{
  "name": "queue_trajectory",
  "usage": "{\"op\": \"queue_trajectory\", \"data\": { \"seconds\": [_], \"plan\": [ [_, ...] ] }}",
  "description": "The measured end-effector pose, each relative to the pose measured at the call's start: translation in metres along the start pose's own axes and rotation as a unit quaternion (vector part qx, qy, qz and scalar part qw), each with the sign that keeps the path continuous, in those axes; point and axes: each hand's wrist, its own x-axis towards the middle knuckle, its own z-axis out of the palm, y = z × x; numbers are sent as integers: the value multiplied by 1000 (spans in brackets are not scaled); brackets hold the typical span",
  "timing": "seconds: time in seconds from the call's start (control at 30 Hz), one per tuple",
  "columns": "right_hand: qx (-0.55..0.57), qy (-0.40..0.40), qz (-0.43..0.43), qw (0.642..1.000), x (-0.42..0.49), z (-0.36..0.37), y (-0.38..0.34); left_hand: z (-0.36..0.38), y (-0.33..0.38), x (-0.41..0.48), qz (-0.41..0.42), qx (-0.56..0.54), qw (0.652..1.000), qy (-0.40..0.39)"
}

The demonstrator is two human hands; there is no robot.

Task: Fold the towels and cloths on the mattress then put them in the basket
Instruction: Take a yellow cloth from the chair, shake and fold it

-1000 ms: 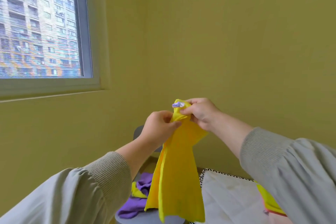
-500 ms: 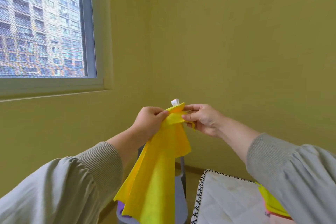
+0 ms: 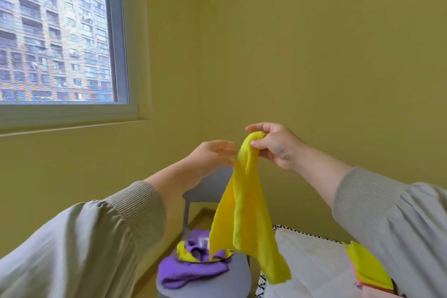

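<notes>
1. Progress so far: early to middle, I'd say. The yellow cloth (image 3: pixel 244 210) is up in the air, not folded at all, just hanging long and bunched from the right hand (image 3: pixel 275 145), which has its fingers (image 3: pixel 257 144) pinched shut on the top end.
2. The left hand (image 3: pixel 212 155) is loose and open just beside the cloth, fingers spread, holding nothing. Looks like it's going for an edge, but that's my guess.
3. Down at the right edge of the mattress (image 3: pixel 312 264) there's a flat yellow piece (image 3: pixel 370 266) on something pinkish, maybe already folded; it's half hidden by the sleeve.
4. A heap of purple cloths (image 3: pixel 191 271) with a yellow bit sits crumpled on a grey chair (image 3: pixel 210 283) beside the mattress, so that's still to do.
5. No basket in view, so nothing I can say about what's in it.
6. Nothing really in the way; the mattress corner is bare enough to lay the cloth down.
</notes>
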Motion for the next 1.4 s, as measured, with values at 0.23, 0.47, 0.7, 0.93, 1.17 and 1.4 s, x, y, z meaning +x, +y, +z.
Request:
{"op": "queue_trajectory", "data": {
  "seconds": [0.23, 0.47, 0.7, 0.93, 1.17, 1.4],
  "plan": [
    [15, -15, -5, 1000, 1, -5, -9, 10, 4, 0, 0, -30, 999, -35],
    [-28, 25, -24, 999, -3, -12, -1, 25, 4, 3, -19, -87, 996, -17],
    [24, -9, 65, 998, -9, -17, 9, 28, 9, 4, -32, -115, 992, 38],
    [46, -157, 132, 978, -14, -23, 31, 22, 10, 4, 25, -44, 983, 178],
    [-74, -24, 58, 995, -7, -14, 35, 0, 4, 3, -57, -147, 984, 79],
    [-229, 27, -64, 971, -12, -5, 14, -3, 9, -3, -33, -134, 990, 20]
  ]
}}
